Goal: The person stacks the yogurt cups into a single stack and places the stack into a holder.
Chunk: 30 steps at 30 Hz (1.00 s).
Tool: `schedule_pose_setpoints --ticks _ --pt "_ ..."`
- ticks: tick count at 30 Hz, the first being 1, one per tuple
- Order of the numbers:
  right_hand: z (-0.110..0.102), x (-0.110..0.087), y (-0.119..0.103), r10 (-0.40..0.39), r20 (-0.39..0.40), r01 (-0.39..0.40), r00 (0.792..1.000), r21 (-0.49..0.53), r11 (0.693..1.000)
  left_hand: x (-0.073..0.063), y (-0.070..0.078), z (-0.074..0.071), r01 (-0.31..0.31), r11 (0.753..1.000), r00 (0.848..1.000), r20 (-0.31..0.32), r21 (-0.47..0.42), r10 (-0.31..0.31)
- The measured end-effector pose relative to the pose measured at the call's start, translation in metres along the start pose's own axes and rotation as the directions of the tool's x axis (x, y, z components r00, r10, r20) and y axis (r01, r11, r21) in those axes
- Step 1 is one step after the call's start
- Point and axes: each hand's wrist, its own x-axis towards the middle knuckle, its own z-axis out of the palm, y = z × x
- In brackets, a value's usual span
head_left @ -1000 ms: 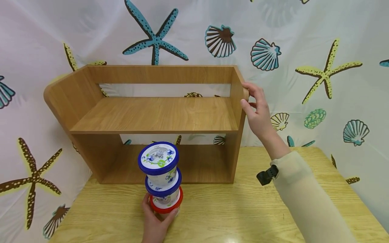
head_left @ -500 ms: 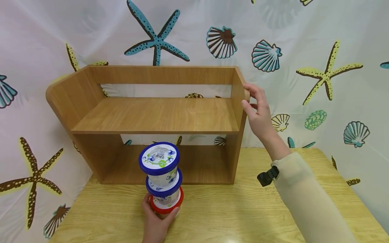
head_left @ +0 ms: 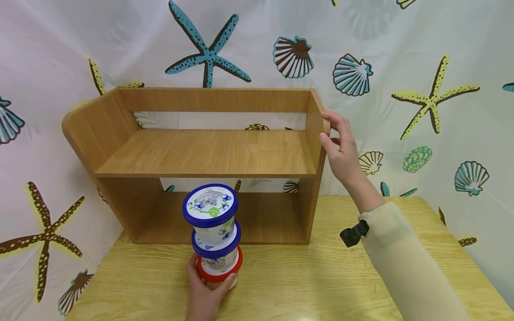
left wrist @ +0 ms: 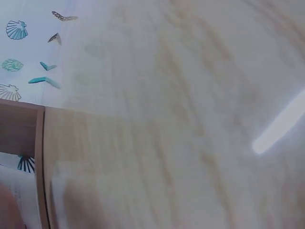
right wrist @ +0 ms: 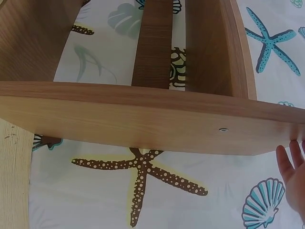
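Three round tubs stand stacked in front of the wooden shelf in the head view. The top tub and the middle tub have blue lids with blueberry pictures. At the bottom is a red-lidded tub, which my left hand grips between thumb and fingers; part of its side is hidden. My right hand holds the front edge of the shelf's right side panel, thumb in front. In the right wrist view, fingertips touch that side panel. A blurred finger shows in the left wrist view's corner.
The two-level shelf stands at the back of a light wooden table. Its lower level lies behind the tubs. A white curtain with starfish and shells hangs behind and at the sides.
The top tub has risen slightly in the head view and its lid tilts a little differently. My left hand still grips the red-lidded tub; my right hand stays on the shelf.
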Motion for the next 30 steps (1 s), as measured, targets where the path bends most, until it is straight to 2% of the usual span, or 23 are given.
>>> schedule_pose_setpoints --ticks 2,5,11,23,30 --pt "0.000 0.001 0.007 -0.003 -0.004 0.003 1.000 0.001 1.000 -0.001 0.004 -0.001 -0.026 1.000 1.000 -0.011 -0.007 0.026" --pt "0.000 0.001 0.010 -0.004 -0.007 0.004 1.000 -0.002 1.000 0.000 0.012 -0.004 -0.022 1.000 1.000 -0.012 0.003 0.022" --pt "0.000 -0.002 -0.006 -0.001 -0.007 0.001 1.000 -0.014 1.000 0.001 0.031 -0.011 -0.006 1.000 1.000 0.022 0.008 0.006" --pt "-0.001 0.000 -0.005 -0.028 -0.008 0.028 1.000 -0.004 1.000 0.008 0.085 -0.014 -0.015 0.999 0.995 0.099 0.045 0.011" --pt "0.000 -0.001 -0.008 -0.020 -0.012 0.020 1.000 -0.004 1.000 0.016 0.117 -0.020 -0.064 0.994 0.989 0.138 0.092 0.051"
